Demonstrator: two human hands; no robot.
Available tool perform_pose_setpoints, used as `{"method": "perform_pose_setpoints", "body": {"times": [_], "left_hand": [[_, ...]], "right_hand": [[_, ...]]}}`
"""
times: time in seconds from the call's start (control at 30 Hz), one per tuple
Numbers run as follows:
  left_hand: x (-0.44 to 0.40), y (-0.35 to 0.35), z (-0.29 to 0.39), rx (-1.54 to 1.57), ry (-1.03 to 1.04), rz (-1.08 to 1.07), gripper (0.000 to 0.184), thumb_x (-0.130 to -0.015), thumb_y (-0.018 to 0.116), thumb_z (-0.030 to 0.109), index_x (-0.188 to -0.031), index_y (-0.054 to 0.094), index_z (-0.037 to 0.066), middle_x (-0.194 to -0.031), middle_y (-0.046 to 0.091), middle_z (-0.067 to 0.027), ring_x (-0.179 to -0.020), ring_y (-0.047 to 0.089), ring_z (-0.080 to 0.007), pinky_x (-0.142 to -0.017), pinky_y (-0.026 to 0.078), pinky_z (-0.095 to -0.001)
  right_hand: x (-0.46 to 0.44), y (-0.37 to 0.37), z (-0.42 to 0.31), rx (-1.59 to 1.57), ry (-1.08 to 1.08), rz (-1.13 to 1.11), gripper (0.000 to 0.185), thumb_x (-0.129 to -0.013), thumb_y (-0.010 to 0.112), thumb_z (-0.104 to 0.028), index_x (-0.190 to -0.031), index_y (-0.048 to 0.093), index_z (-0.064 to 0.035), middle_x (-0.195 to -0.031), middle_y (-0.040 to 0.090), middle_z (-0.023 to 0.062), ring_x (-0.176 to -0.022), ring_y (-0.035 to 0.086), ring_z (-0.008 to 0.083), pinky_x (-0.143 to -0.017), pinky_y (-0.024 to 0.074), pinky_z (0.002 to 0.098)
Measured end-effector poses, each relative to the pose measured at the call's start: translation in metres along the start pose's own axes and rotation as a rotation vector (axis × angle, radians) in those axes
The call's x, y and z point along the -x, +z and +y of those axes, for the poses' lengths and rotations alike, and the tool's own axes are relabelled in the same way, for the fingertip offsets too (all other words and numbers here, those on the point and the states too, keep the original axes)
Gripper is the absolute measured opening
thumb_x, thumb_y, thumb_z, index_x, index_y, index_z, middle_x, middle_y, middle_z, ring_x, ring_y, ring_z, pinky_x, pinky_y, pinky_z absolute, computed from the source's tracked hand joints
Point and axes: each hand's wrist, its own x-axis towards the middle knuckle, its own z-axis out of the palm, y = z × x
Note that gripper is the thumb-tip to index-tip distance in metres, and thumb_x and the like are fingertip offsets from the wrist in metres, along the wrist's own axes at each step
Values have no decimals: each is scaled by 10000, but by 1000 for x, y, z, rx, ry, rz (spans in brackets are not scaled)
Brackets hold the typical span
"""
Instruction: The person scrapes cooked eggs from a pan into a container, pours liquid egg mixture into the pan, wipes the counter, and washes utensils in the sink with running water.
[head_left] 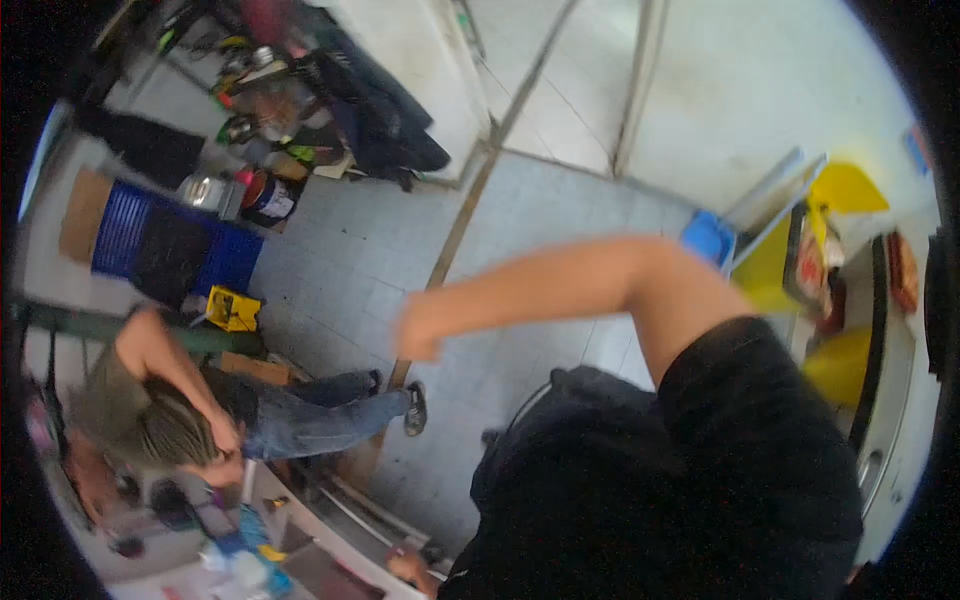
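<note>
My right hand hangs in mid-air above the tiled floor, at the end of my bent, bare forearm. Motion smears its fingers, and no object shows in it. Low in the view, my left hand is beside the edge of a cluttered workbench. Its fingers are small and blurred, so I cannot make out whether it grips anything. Blue, white and yellow items lie on the bench to the left of that hand.
A person in jeans leans at the bench on the left. Behind them are a blue crate and a yellow box. Tools crowd a shelf. A blue dustpan and yellow bins line the right wall. A doorway lies ahead.
</note>
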Motion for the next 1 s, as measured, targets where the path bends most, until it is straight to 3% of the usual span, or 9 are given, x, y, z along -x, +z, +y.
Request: {"method": "perform_pose_setpoints", "body": {"times": [0.23,0.43,0.57,0.67,0.77,0.8,0.87,0.93,1.0], "left_hand": [[-127,21,175,-217,64,-322,626,-851,636,423,-1331,504,44,-1265,565,-196,-1158,522,-343,-938,428,-499],[-211,28,278,-299,-18,-339,681,-862,617,475,-1372,460,51,-1321,528,-202,-1227,475,-349,-989,393,-520],[-316,63,377,-365,10,-444,719,-869,603,509,-1400,431,56,-1358,503,-206,-1274,444,-353,-1023,370,-534],[-422,75,483,-668,136,-444,747,-874,593,535,-1420,408,60,-1386,484,-209,-1309,421,-356,-1049,352,-544],[-520,79,630,-1112,303,-290,775,-880,584,560,-1441,386,64,-1414,465,-212,-1343,397,-359,-1074,335,-555],[-564,79,673,-331,37,-506,781,-816,653,585,-1377,470,71,-1399,484,-206,-1326,421,-324,-1049,389,-459],[-576,83,811,-108,-159,-482,695,-823,675,506,-1322,529,45,-1317,546,-224,-1250,504,-308,-993,440,-400],[-694,123,828,-511,469,-444,612,-828,679,459,-1243,581,19,-1206,620,-204,-1136,586,-314,-938,476,-395],[-744,146,914,-619,581,-407,536,-844,670,408,-1186,604,0,-1104,669,-174,-1056,628,-311,-923,485,-385]], "right_hand": [[79,-165,183,-810,-681,893,374,-875,624,-360,-1146,625,-103,-1054,671,94,-973,627,192,-868,508,348],[76,-90,454,-1955,-1021,837,414,-964,519,-401,-1239,567,-95,-1089,662,86,-1021,624,148,-926,503,310],[79,226,541,-2528,-32,1046,469,-1006,410,-390,-1292,544,-44,-1151,651,154,-948,671,249,-812,556,404],[177,453,526,-1514,1113,505,422,-958,485,-389,-1254,566,-98,-1131,653,141,-980,658,271,-801,540,420],[293,542,446,-1149,1089,-93,386,-911,560,-387,-1216,587,-152,-1110,655,128,-1011,645,293,-790,524,436],[325,547,429,-1264,1071,-129,377,-895,585,-387,-1203,595,-170,-1103,655,124,-1022,641,300,-787,518,441],[384,513,442,-2261,1374,-119,413,-868,627,-420,-1150,574,-122,-1088,648,144,-981,664,336,-734,537,455],[403,556,437,-2554,1487,359,342,-922,550,-402,-1143,553,-141,-1051,650,133,-887,676,294,-656,536,445],[411,569,435,-2479,1304,931,309,-950,510,-387,-1140,549,-146,-1056,658,121,-806,675,254,-639,531,454]]}}
